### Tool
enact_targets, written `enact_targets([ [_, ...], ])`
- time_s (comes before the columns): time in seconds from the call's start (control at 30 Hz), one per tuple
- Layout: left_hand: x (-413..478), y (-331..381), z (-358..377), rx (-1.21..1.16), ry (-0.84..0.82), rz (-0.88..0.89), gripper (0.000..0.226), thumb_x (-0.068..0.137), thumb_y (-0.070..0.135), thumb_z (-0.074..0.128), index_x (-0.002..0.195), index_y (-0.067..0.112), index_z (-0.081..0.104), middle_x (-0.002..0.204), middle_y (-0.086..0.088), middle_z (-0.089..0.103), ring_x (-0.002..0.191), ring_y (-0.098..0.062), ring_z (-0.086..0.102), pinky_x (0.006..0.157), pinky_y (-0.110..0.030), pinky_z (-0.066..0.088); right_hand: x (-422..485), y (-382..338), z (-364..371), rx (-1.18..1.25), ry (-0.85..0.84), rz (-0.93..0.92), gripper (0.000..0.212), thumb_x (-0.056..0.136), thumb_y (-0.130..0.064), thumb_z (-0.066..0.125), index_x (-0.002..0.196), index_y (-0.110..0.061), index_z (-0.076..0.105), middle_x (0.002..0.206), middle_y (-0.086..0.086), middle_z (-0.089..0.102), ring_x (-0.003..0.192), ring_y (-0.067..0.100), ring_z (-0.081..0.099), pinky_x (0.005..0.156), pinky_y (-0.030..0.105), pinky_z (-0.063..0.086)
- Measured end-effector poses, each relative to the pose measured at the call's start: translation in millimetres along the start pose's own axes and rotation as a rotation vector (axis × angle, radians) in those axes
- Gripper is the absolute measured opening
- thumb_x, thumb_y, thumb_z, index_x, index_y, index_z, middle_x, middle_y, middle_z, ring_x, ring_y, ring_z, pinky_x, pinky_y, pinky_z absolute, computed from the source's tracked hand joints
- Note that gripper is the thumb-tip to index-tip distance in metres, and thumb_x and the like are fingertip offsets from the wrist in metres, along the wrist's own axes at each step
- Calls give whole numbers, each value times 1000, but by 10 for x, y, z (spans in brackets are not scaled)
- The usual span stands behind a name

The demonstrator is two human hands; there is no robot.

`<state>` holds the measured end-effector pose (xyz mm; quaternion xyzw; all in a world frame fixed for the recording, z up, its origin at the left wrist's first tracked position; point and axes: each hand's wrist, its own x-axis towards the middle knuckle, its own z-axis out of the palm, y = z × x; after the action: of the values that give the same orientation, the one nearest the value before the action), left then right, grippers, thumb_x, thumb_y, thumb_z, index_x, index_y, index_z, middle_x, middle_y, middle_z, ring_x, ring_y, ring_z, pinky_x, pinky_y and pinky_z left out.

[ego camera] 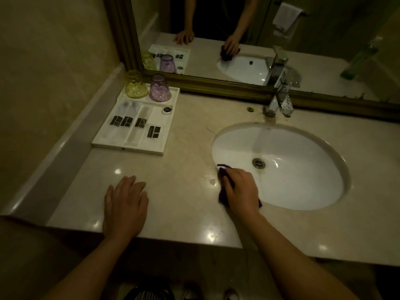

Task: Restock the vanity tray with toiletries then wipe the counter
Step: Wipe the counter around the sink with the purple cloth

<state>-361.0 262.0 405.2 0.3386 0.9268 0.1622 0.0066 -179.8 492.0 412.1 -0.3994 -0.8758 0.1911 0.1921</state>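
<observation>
Right hand [240, 187] closed around a bunched purple cloth [223, 192], pressed to the desk [186, 148] at the near-left rim of the sink [344, 169]; cloth tip touching that rim. Left hand [125, 202] open, palm down, flat on the desk near its front edge, holding nothing. Vanity tray [127, 147] far left against the wall, well apart from both hands, long axis running near to far; sachets [121, 121] laid in its compartments, a yellow glass [136, 85] and a purple glass [159, 88] inverted at its far end, so restocking appears done and wiping under way. Unwiped surface lying leftward and farther from the cloth: open room between tray and sink, with water droplets [213, 181] just left of the cloth. Bounds for the stroke: sink rim on the right, tray edge on the far left, faucet [279, 100] and mirror frame [216, 84] at the far side, front edge near.
</observation>
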Motion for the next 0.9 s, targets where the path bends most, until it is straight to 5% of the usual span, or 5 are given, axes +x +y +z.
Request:
enact_targets([
  [0.2, 23, -4, 44, 24, -18, -12, 47, 90, 35, 33, 121, 15, 61, 139, -12, 50, 135, -28, 38, 115, -51, 18, -257, 229, -490, 85, 214, -8, 29, 92, -34, 56, 118, -25, 64, 97, -4, 68, 83, 13, 60, 69, 30, 50],
  [0.37, 26, 51, 29, 54, -25, -6, 47, 90, 37, 35, 122, 13, 59, 139, -14, 48, 134, -32, 37, 115, -52, 16, -748, -213, 61, -90, -127, -38, 58, 96, -59, 33, 141, -27, 52, 150, -5, 48, 142, 22, 35, 118, 46, 28],
  [0.6, 28, -7, 35, 49, -39, 9, 36, 95, 28, 48, 127, 14, 56, 144, -13, 44, 139, -29, 31, 116, -51, 14, -643, -181, 253, -183, -160, -388, 44, 100, -38, 47, 137, -17, 57, 147, 6, 52, 141, 29, 41, 122, 44, 22],
  [0.77, 29, -1, 49, 54, -36, 8, 46, 91, 37, 37, 124, 13, 58, 141, -14, 47, 137, -33, 34, 115, -51, 13, -569, 851, -457, -181, 46, 94, 25, 95, -21, 57, 118, -17, 66, 111, 12, 70, 99, 32, 62, 92, 43, 48],
  [0.9, 36, -6, 47, 45, -11, 4, 34, 93, 29, 47, 122, 14, 59, 139, -14, 48, 134, -32, 37, 114, -54, 18, -479, 1168, -880, -39, 313, 370, 26, 97, -29, 55, 118, -22, 67, 106, 6, 70, 90, 21, 60, 74, 32, 44],
])
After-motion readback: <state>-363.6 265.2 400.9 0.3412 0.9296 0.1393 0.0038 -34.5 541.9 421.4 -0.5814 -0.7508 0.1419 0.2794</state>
